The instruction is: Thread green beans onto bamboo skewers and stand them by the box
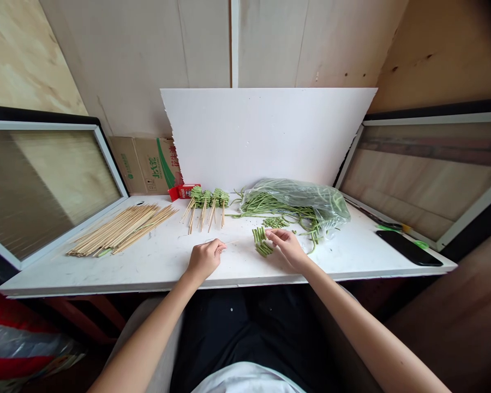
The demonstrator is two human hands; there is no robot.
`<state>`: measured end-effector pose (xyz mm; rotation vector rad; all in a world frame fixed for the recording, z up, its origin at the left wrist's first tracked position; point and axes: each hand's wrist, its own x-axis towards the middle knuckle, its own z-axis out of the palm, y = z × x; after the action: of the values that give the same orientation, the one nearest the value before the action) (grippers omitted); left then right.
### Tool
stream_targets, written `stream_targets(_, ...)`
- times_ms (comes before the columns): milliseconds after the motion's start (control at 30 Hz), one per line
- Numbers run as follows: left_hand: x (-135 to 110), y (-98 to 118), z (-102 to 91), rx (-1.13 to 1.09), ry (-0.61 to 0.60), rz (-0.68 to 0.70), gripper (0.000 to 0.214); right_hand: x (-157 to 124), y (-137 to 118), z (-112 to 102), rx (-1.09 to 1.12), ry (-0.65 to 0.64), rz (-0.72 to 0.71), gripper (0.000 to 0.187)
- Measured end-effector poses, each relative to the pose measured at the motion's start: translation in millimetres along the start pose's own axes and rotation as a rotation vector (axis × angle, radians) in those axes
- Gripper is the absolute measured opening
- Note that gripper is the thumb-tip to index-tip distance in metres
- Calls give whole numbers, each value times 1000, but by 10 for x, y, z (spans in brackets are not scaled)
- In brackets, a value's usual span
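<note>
My left hand (204,258) is closed in a pinch on a thin bamboo skewer (230,244) whose tip points right toward a small row of cut green bean pieces (262,242). The fingers of my right hand (285,244) press on the right side of those pieces, holding them together on the white table (155,262). More cut bean pieces (275,222) lie just behind. Several finished bean skewers (207,204) rest further back.
A pile of bare bamboo skewers (123,229) lies at the left. A clear plastic bag of long green beans (294,203) sits at the back right. A black phone (409,248) and green-handled scissors (393,225) lie at the right edge. A white board (265,131) stands behind.
</note>
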<state>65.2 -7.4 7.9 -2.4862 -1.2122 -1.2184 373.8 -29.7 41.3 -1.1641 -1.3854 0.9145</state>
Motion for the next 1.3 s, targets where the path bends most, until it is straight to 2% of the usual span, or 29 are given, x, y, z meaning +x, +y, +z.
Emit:
stream_targets(100,-1,2,-2,24,5,-23,19,47,-78,-177,-247,-52,-80,43)
stream_targets(200,-4,2,-3,36,-1,-43,20,77,-96,-291,-446,-158,-153,29)
stream_targets(300,-8,-3,2,32,-2,-50,20,80,-37,-296,-532,-215,-192,17)
stream_targets(400,-9,-9,8,24,-4,-49,20,79,37,-255,-524,-194,-188,14)
stream_targets(567,-2,-6,5,25,-11,-49,21,81,55,-230,-529,-197,-111,15)
stream_targets(700,5,4,-4,25,-13,-51,21,66,57,-197,-532,-209,-107,22)
stream_targets(800,6,8,-6,29,-18,-57,22,59,115,-138,-592,-123,-87,31)
stream_targets(867,5,6,-3,25,-16,-58,22,65,160,-108,-610,-66,-115,30)
stream_targets(967,0,-2,5,18,-4,-52,21,90,196,-114,-546,8,-175,26)
stream_targets(1100,-8,-14,15,27,5,-48,20,126,190,-203,-315,124,-62,36)
stream_targets(1200,-11,-18,15,33,9,-46,20,135,185,-271,-84,106,35,47)
stream_targets(1300,-7,-16,13,29,10,-42,20,131,182,-313,92,61,54,46)
